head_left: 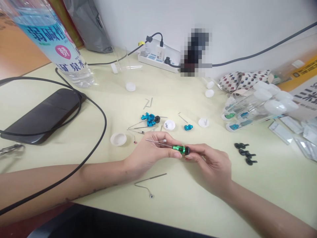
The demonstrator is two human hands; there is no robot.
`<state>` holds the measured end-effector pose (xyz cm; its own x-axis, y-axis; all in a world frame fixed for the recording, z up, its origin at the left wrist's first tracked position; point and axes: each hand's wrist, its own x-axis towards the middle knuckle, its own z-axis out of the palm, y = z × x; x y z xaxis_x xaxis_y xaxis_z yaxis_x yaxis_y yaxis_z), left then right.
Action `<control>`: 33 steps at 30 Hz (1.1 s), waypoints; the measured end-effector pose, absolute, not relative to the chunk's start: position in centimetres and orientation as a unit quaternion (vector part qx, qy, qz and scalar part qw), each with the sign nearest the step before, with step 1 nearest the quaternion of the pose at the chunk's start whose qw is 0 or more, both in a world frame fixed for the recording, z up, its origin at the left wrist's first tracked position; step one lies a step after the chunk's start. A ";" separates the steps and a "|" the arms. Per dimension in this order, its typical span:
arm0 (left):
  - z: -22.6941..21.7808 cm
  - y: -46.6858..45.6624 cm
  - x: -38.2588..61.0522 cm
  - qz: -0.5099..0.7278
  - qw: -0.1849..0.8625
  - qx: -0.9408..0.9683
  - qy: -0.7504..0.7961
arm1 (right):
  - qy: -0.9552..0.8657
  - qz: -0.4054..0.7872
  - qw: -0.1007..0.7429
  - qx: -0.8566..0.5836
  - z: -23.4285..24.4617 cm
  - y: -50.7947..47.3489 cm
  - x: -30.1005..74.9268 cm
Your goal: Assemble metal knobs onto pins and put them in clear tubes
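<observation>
My left hand (151, 153) and my right hand (209, 167) meet over the pale table (210, 205). Between them is a small green metal cylinder (178, 149) with a black end cap (187, 150). A thin steel rod (158, 142) sticks out of it to the left. My left fingers pinch the green part, and my right fingertips hold the black end. Below my hands lies a bent wire (148, 185). Several blue metal pieces (149, 119) and white round caps (169, 125) sit just beyond them, and several black pieces (244, 152) lie to the right.
A black phone (42, 115) lies at the left under a black cable (99, 132), with a large water bottle (54, 43) behind it. At the back stands a power strip (153, 59). Clear capped tubes (257, 105) and flat packets (281, 132) lie at the right.
</observation>
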<state>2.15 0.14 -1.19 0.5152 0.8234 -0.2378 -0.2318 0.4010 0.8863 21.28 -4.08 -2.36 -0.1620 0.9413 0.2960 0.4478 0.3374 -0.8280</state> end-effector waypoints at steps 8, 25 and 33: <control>-1.3 0.3 2.1 0.351 0.753 0.426 0.359 | -0.699 0.299 0.416 -0.499 -2.2 -3.9 21.2; -1.2 0.3 2.1 0.338 0.760 0.424 0.359 | -0.690 0.319 0.426 -0.491 -2.3 -4.1 21.2; -1.4 0.3 2.1 0.357 0.747 0.424 0.366 | -0.687 0.303 0.437 -0.496 -2.4 -3.9 21.1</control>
<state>2.15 0.34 -1.37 0.4767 0.8443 -0.2447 -0.2234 0.3855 0.8952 21.08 -3.87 -2.39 -0.1277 0.9453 0.3003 0.4169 0.3259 -0.8485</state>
